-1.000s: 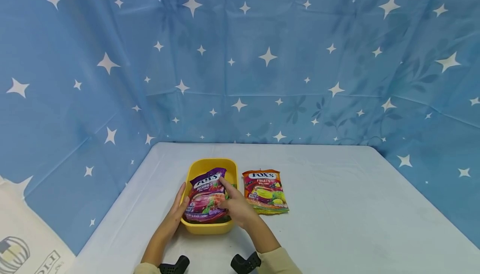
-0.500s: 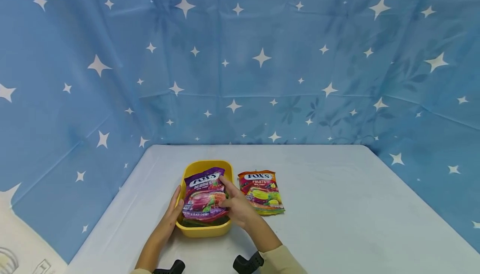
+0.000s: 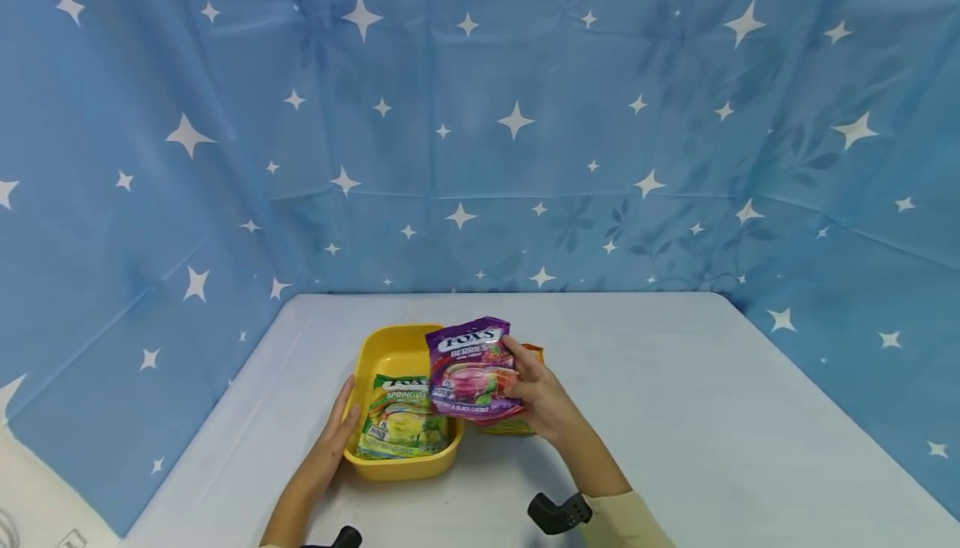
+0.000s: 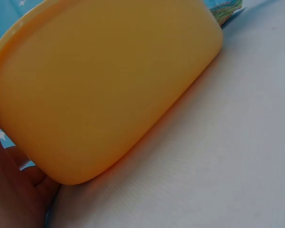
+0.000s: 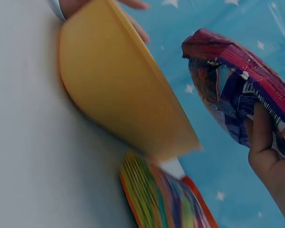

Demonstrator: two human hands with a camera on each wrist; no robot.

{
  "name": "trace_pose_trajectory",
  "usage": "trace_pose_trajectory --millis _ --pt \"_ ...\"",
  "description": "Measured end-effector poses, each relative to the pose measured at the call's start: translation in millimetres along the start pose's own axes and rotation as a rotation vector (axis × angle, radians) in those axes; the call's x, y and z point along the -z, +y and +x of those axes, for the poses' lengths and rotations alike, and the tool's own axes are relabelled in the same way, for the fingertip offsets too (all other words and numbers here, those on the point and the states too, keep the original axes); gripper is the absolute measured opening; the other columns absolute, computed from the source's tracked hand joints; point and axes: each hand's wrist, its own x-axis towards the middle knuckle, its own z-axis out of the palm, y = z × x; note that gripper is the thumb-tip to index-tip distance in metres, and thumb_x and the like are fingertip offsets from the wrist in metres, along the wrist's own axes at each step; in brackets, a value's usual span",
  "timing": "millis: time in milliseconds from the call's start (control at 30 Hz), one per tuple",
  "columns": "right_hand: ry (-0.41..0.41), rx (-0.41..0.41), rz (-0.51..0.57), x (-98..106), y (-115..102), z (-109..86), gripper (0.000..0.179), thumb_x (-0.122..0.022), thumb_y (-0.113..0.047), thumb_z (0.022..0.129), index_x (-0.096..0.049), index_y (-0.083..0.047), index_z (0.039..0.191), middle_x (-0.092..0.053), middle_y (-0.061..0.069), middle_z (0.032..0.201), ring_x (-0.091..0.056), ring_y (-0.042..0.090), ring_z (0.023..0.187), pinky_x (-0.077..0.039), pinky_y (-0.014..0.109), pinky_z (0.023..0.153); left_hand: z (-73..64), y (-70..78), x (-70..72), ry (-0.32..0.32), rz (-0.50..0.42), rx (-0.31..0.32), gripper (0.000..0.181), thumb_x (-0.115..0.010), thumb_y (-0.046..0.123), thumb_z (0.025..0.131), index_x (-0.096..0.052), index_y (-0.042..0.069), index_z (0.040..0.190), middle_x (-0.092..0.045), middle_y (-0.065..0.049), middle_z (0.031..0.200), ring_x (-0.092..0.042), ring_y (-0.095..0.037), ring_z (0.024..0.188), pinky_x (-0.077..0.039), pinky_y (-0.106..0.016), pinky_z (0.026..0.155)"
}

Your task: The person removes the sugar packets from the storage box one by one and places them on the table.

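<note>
The right hand pinches the purple bag; the left hand rests, fingers extended, against the yellow tub between them. I'd call it a carry, needing a firm grip.

In the head view, the purple bag blocks out most of the orange bag, just a corner and a lower strip peeking through, and it clips the lettering on the green bag! Fine print there: too tiny to read. Left wrist now, and the yellow tub runs off the top, the left hand sliced by the left edge. Right wrist: tub corner smeared, orange bag blurred and cropped below, right hand cut at the right!
</note>
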Motion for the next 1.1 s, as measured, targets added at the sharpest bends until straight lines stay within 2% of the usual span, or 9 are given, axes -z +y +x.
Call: trace_pose_trajectory --millis 167,400,567,667,800,900,1100 --pt "0.041 0.038 -0.004 42.0 -16.5 -17.9 0.079 -0.039 0.017 0.081 -0.015 -0.018 0.147 0.000 0.005 0.155 -0.025 0.028 0.132 -0.048 0.029 0.092 -0.3 -0.1 0.8 -0.006 -0.007 0.002 0.059 -0.024 0.038 0.100 0.005 0.021 0.148 0.010 -0.011 0.154 0.011 -0.041 0.138 0.004 -0.069 0.101" --pt "0.050 0.083 -0.049 91.4 -30.6 -35.7 0.079 -0.037 0.017 0.084 -0.006 -0.016 0.148 0.007 0.008 0.154 -0.045 0.009 0.113 -0.049 0.027 0.089 -0.2 -0.7 1.7 0.009 -0.002 0.009 0.059 -0.024 0.040 0.099 0.004 0.021 0.148 0.010 -0.010 0.154 0.012 -0.039 0.139 0.005 -0.068 0.102" --pt "0.046 0.080 -0.100 119.5 -39.6 -46.4 0.080 -0.038 0.016 0.084 -0.003 -0.017 0.148 0.012 0.012 0.153 -0.050 0.005 0.108 -0.050 0.027 0.088 0.5 0.5 0.0 0.002 0.001 0.017 0.058 -0.023 0.040 0.099 0.005 0.024 0.148 0.010 -0.009 0.154 0.012 -0.039 0.138 0.005 -0.069 0.101" --pt "0.046 0.070 -0.108 133.0 -40.1 -51.6 0.080 -0.037 0.015 0.085 -0.001 -0.018 0.148 0.014 0.014 0.152 -0.051 0.004 0.106 -0.050 0.026 0.087 0.4 1.1 -0.8 0.002 -0.001 0.019 0.058 -0.023 0.040 0.099 0.004 0.023 0.148 0.010 -0.009 0.154 0.011 -0.039 0.139 0.004 -0.068 0.102" --pt "0.103 0.034 -0.087 145.6 -31.7 -55.6 0.079 -0.037 0.015 0.085 -0.004 -0.019 0.148 0.013 0.011 0.153 -0.052 0.002 0.103 -0.050 0.025 0.086 0.3 0.3 -0.5 -0.002 -0.001 0.015 0.058 -0.024 0.040 0.100 0.004 0.024 0.148 0.009 -0.009 0.154 0.011 -0.038 0.139 0.004 -0.068 0.102" --pt "0.145 0.013 -0.082 152.5 -23.3 -54.5 0.078 -0.036 0.014 0.085 -0.006 -0.020 0.148 0.012 0.008 0.154 -0.052 0.000 0.102 -0.050 0.025 0.086 0.6 -1.3 0.0 -0.005 -0.003 0.017 0.057 -0.024 0.040 0.100 0.004 0.025 0.148 0.009 -0.008 0.154 0.012 -0.037 0.139 0.005 -0.067 0.103" --pt "0.161 0.016 -0.097 168.8 -14.8 -48.5 0.074 -0.034 0.014 0.086 -0.009 -0.020 0.147 0.013 0.008 0.153 -0.050 -0.006 0.102 -0.048 0.020 0.086 0.3 0.7 -0.8 0.004 -0.003 -0.005 0.056 -0.024 0.037 0.100 0.003 0.024 0.148 0.008 -0.009 0.154 0.011 -0.038 0.139 0.004 -0.068 0.102"
